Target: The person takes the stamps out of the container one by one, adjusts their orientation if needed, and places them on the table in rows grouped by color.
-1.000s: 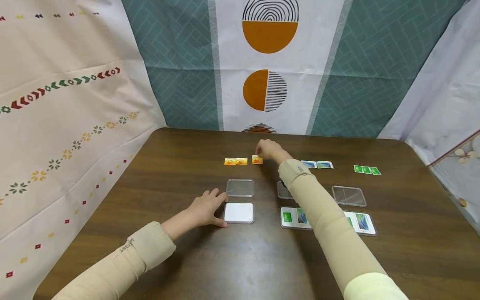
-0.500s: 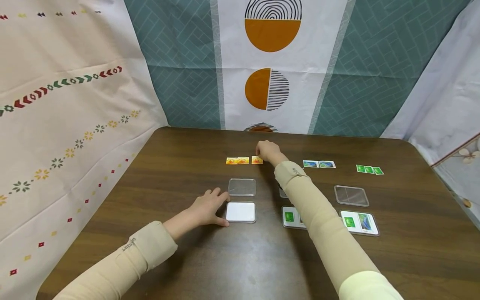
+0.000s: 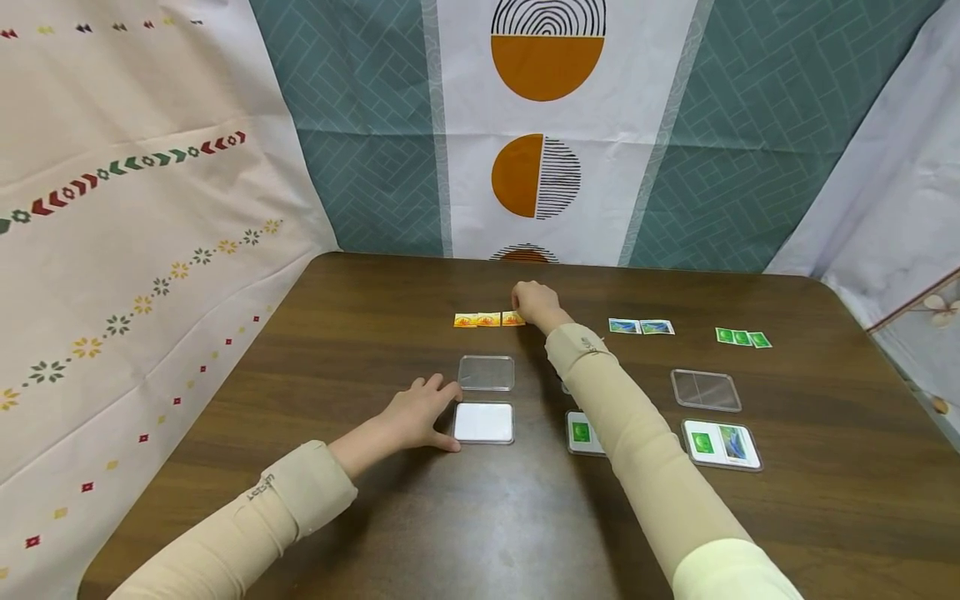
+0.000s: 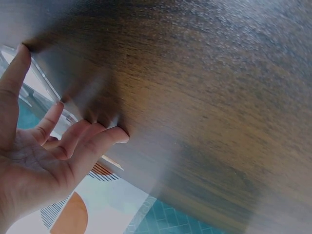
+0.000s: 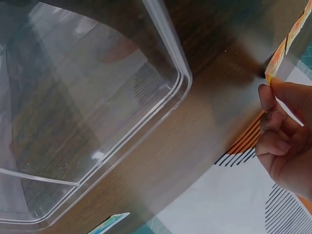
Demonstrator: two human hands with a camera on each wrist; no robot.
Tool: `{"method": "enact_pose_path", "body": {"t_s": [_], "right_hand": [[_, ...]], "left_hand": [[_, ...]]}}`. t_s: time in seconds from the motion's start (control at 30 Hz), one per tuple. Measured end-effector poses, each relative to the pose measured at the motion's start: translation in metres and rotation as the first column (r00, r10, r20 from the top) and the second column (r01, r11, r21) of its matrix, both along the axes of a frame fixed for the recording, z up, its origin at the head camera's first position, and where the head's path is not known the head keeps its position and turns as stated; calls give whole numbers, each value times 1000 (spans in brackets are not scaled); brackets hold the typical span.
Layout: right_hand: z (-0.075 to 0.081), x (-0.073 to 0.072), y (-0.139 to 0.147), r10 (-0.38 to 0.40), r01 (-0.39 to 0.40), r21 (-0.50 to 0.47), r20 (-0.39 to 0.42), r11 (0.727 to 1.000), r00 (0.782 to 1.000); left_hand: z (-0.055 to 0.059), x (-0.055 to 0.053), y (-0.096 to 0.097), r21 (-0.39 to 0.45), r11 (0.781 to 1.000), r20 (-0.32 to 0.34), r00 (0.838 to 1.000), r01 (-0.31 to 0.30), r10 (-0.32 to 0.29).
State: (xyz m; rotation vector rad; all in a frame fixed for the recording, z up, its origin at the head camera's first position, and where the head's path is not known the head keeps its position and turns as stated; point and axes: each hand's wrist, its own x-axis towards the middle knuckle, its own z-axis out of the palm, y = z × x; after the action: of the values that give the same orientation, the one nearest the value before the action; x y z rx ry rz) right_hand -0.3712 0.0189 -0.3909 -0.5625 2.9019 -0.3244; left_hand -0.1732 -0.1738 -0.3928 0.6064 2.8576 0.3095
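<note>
My right hand (image 3: pixel 536 302) is at the far side of the table, pinching the edge of a small orange-and-yellow stamp (image 3: pixel 512 319) between thumb and index finger. In the right wrist view that stamp (image 5: pixel 276 59) slants from the fingertips, with its neighbours in line beyond. Two like stamps (image 3: pixel 477 320) lie just left of it. Nearer me, my left hand (image 3: pixel 416 417) lies with fingers spread at the left side of a clear case with a white insert (image 3: pixel 483 422). Its thumb and index fingertip are right at the case's edge.
Behind the white insert lies a clear lid (image 3: pixel 487 373). Blue landscape stamps (image 3: pixel 641 326) and green stamps (image 3: pixel 742 337) lie further right. A filled case (image 3: pixel 722 445) and another clear lid (image 3: pixel 706 390) sit on the right; my right forearm partly covers another filled case (image 3: pixel 583 433).
My right hand has slid the orange stamp slightly left, closing the gap to the other two. The left hand stays by the case. The head view has shifted a little.
</note>
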Motion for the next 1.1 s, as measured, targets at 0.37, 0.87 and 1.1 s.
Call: {"method": "enact_pose_path", "body": {"t_s": [0.37,0.87,1.1], "right_hand": [[-3,0,0,-17,17,0,-6,1000,1000],[1,1,5,-10,11,13,-8,1000,1000],[5,4,13,6,-6,22,-19,1000,1000]], "left_hand": [[-2,0,-1,9,1000,-27,999,27,-27],[-3,-1,1,-20,1000,-5,1000,3,-3],[-1,-1,1,-6,1000,1,1000,-5,5]]}}
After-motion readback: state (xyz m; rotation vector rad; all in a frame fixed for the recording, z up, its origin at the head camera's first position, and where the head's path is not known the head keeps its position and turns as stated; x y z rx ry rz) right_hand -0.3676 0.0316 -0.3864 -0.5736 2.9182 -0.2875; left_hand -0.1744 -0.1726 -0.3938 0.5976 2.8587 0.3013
